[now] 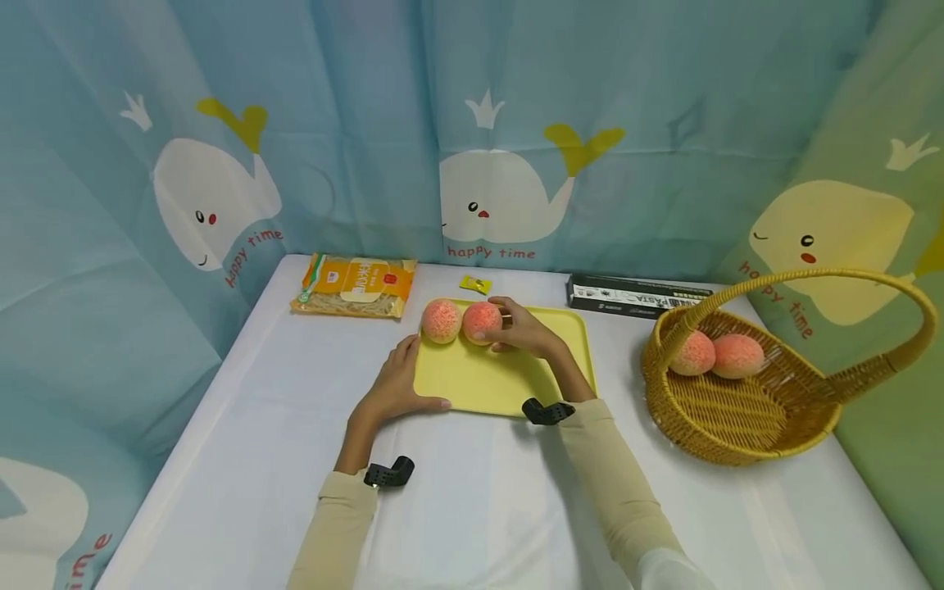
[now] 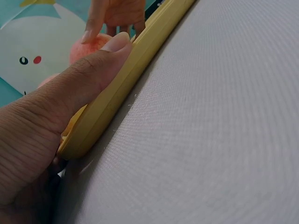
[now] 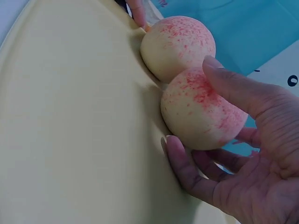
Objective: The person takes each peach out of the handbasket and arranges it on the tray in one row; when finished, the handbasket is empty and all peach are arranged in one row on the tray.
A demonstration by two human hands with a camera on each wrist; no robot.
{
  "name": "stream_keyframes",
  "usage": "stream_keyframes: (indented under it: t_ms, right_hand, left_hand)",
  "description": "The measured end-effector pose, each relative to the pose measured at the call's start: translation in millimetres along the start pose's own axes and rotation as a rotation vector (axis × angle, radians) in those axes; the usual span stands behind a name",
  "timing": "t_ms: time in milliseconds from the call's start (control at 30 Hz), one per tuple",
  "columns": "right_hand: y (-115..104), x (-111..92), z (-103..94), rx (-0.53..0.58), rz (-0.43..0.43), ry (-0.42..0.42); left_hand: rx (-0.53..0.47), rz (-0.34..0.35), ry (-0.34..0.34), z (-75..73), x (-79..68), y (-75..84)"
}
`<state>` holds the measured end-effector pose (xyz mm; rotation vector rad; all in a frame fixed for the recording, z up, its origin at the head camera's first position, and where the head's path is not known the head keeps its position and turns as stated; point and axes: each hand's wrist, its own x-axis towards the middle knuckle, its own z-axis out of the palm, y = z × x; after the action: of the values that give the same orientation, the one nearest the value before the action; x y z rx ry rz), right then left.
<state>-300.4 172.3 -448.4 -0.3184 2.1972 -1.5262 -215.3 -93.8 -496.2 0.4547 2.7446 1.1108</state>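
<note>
Two pink-and-cream peaches sit side by side at the back left of a yellow tray (image 1: 472, 381). My right hand (image 1: 522, 329) holds the right-hand peach (image 3: 201, 109), thumb on its top and fingers curled about its lower side. Touching it or nearly so is the left-hand peach (image 1: 442, 320). At the tray's front left corner, my left hand (image 1: 394, 385) grips the edge. Its thumb (image 2: 93, 77) lies along the front rim, while the fingers run up the left side and are mostly hidden in the left wrist view.
On the right stands a wicker basket (image 1: 737, 453) with a tall handle, holding two more peaches (image 1: 737, 356). Behind the tray lie an orange food packet (image 1: 354, 287), a small yellow wrapped sweet (image 1: 475, 284) and a black pasta box (image 1: 627, 296). A curtain hangs behind the white table.
</note>
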Motion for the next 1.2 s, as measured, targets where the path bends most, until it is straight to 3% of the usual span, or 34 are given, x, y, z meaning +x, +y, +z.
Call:
stream_keyframes:
  t_ms: [433, 733, 1200]
  right_hand:
    - [4.6, -2.0, -2.9, 0.031, 0.018, 0.003]
    - [4.2, -3.4, -1.3, 0.0, -0.009, 0.012]
    - [3.0, -4.9, -0.4, -0.03, 0.017, 0.003]
  left_hand:
    - [0.005, 0.01, 0.003, 2.9, 0.4, 0.4]
    - [0.001, 0.004, 0.007, 2.2, 0.5, 0.0]
    - [0.002, -0.011, 0.0, 2.0, 0.6, -1.2]
